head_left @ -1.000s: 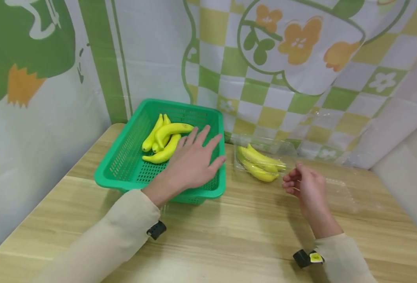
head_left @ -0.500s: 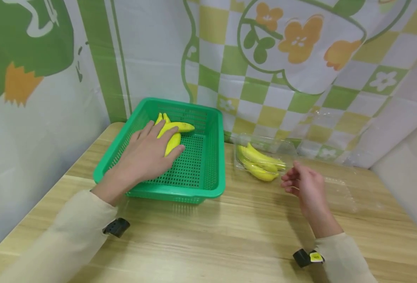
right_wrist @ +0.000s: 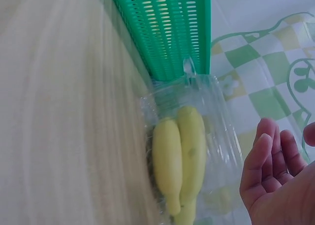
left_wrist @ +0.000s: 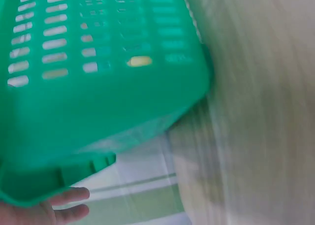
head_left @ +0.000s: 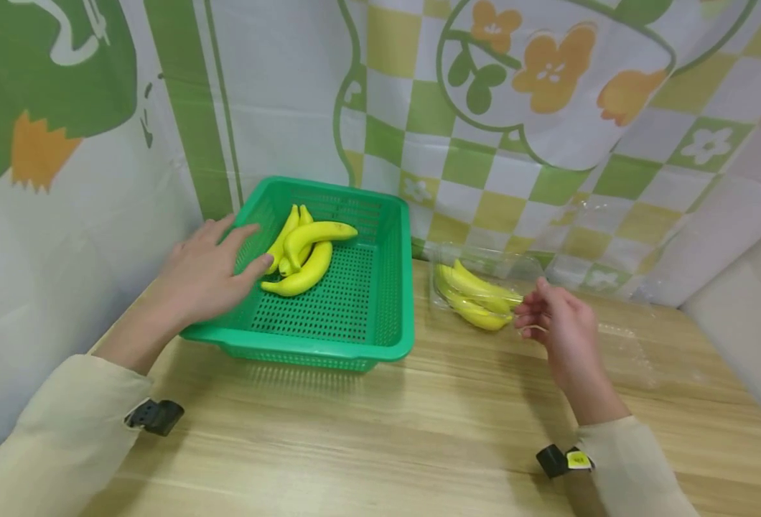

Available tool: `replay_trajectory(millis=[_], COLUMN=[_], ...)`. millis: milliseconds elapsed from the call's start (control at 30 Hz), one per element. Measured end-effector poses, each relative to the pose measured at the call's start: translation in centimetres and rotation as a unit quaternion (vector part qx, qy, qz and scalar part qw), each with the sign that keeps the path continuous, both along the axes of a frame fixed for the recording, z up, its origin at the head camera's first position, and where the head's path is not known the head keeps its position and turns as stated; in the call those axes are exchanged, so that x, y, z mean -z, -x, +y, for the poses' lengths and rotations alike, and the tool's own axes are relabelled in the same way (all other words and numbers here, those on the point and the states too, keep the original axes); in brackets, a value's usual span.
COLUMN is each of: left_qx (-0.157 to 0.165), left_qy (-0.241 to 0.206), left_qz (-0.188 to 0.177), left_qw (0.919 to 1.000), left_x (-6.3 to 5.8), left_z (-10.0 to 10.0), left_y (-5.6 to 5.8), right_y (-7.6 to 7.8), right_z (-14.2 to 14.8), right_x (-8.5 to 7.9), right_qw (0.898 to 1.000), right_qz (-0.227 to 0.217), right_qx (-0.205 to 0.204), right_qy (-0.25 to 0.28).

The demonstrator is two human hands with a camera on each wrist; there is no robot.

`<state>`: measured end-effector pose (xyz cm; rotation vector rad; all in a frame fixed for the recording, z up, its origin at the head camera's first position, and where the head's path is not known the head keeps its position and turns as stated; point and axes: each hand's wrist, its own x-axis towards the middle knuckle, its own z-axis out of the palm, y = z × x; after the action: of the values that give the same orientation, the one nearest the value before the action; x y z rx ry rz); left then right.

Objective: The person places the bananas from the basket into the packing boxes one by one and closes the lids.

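Note:
My left hand (head_left: 202,276) is over the left rim of a green plastic basket (head_left: 316,350), fingers spread, thumb toward the inside. In the left wrist view two fingertips (left_wrist: 74,195) show just past the basket's lip. Several yellow bananas (head_left: 319,233) lie piled in the basket's left half. Right of it stands a clear plastic box (head_left: 524,267) with bananas (head_left: 484,310) in it. Near this box's right end is my right hand (head_left: 568,323), its fingers loosely bent. The right wrist view shows nothing in that hand, its thumb apart from the fingers.
A clear lid-like sheet (head_left: 619,337) spreads to the right of the box on the wooden table (head_left: 355,445). Behind stands a patterned cloth (head_left: 477,165), close to basket and box. Another printed cloth (head_left: 122,237) hangs along the left side.
My left hand has moved left, from over the basket's right part, across the bananas, to its left rim. The right hand has stayed almost still, and the bananas lie as before.

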<state>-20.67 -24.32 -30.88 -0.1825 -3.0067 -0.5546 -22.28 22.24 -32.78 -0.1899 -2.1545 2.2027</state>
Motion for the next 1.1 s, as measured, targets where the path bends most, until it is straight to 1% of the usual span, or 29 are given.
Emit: replay_trajectory(millis=[133, 233, 367, 467, 700, 833, 933, 1100], left_qx=[0.002, 0.002, 0.008, 0.013, 0.022, 0.021, 0.019, 0.021], left_qy=[-0.022, -0.043, -0.054, -0.059, -0.077, -0.099, -0.107, -0.112], left_qz=[-0.010, -0.019, -0.022, -0.026, -0.030, -0.034, -0.036, -0.027], left_qw=[0.9997, 0.9989, 0.9983, 0.9979, 0.9963, 0.9943, 0.9935, 0.9931], left_x=[0.4, 0.7, 0.8, 0.8, 1.0, 1.1, 1.1, 1.1], left_z=[-1.1, -1.5, -1.7, -1.7, -1.9, -2.1, -2.2, -2.1], left_y=[0.1, 0.1, 0.2, 0.2, 0.3, 0.4, 0.4, 0.4], right_y=[0.3, 0.5, 0.9, 1.2, 2.1, 2.6, 2.9, 3.5], right_z=[-0.7, -1.5, -2.7, -3.7, -5.9, -7.1, -8.0, -9.5], right_x=[-0.7, -1.4, -2.4, -2.9, -3.7, -4.1, -4.4, -4.7], right_qw=[1.000, 1.000, 0.999, 0.999, 0.998, 0.997, 0.997, 0.997], right_qz=[0.008, 0.005, 0.001, 0.006, 0.015, 0.021, 0.028, 0.037], right_qx=[-0.009, -0.015, -0.024, -0.034, -0.051, -0.061, -0.065, -0.069], right_qy=[0.000, -0.009, -0.024, -0.027, -0.034, -0.036, -0.031, -0.022])
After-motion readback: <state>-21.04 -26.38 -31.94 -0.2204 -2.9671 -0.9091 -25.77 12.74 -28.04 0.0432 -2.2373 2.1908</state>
